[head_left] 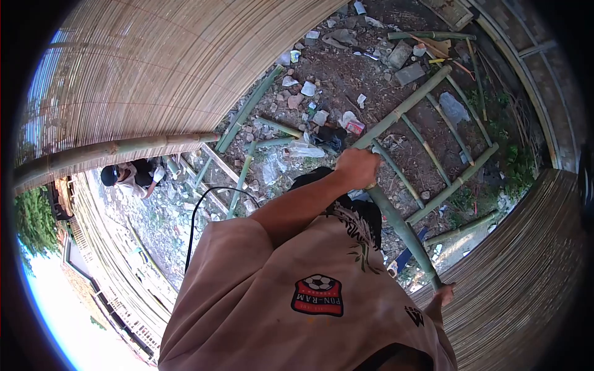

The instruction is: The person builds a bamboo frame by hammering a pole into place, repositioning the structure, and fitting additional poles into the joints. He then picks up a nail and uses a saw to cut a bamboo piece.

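A thick green bamboo pole point(402, 230) slants down to the right in front of my body. My left hand point(359, 168) is closed around its upper part, near the corner of a ladder-like bamboo frame point(401, 119). At the pole's lower end is my right hand point(443, 294), partly hidden, with its fingers curled against the bamboo. Several thinner bamboo crosspieces point(427, 145) run between the frame's two long poles. Below the held pole lies what looks like a handsaw point(405, 260) with a dark blue blade.
Rubble and litter cover the ground point(346, 68). Slatted bamboo screens stand at upper left point(161, 68) and lower right point(526, 260). Another person point(133, 176) in a dark cap is at the left, near a horizontal bamboo pole point(117, 148). Concrete blocks point(408, 74) lie at the back.
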Motion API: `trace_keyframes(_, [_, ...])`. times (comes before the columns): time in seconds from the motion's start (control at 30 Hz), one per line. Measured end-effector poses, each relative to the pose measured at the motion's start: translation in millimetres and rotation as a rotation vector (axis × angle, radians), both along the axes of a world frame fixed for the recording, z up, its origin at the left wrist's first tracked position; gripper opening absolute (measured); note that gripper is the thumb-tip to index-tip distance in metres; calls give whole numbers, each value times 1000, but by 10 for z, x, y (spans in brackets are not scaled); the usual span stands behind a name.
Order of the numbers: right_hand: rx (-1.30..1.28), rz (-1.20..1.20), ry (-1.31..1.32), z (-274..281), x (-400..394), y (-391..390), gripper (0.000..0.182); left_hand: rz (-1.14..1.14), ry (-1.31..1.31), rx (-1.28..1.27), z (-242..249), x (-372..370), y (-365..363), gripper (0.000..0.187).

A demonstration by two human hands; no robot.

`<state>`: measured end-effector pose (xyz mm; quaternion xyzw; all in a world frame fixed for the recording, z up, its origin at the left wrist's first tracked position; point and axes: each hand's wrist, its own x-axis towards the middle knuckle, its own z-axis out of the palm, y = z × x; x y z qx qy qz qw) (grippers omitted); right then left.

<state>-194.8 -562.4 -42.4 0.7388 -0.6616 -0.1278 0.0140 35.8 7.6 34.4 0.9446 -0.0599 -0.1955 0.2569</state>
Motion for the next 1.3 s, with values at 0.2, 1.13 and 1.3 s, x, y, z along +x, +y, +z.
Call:
trace_keyframes(0.2, [-54, -35, -84, 95, 52, 135, 90, 11, 7, 25, -39, -5, -31, 29])
trace_keyframes(1.13, [-47, 183, 243, 311, 288, 492, 83, 56, -68, -48, -107, -70, -36, 26])
trace_keyframes(1.3, [-119, 878, 64, 341, 559, 1423, 65, 54, -46, -72, -127, -65, -45, 24])
